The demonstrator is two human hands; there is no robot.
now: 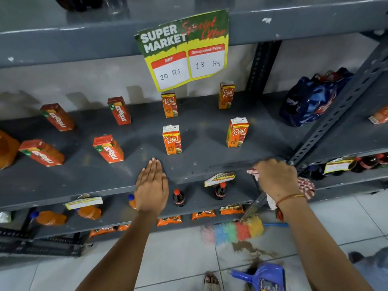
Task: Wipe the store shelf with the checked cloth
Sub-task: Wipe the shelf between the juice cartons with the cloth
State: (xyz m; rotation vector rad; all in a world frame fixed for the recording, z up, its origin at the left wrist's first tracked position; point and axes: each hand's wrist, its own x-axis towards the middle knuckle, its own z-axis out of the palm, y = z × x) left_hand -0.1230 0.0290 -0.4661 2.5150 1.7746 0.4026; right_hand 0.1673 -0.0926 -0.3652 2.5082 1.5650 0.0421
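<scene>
The right hand [275,177] bunches the checked cloth [305,186] in a closed fist at the shelf's [84,177] front edge, about four o'clock, probably poised to wipe. The left hand [151,185] lies flat and empty, fingers together, likely as a brace, at six o'clock from the nearest juice carton [171,139].

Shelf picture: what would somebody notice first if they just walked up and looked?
Probably the green and yellow price sign hanging off the upper shelf edge. Next, orange juice cartons spaced over the grey shelf, with the left hand flat on it and the right hand clutching the checked cloth.
</scene>
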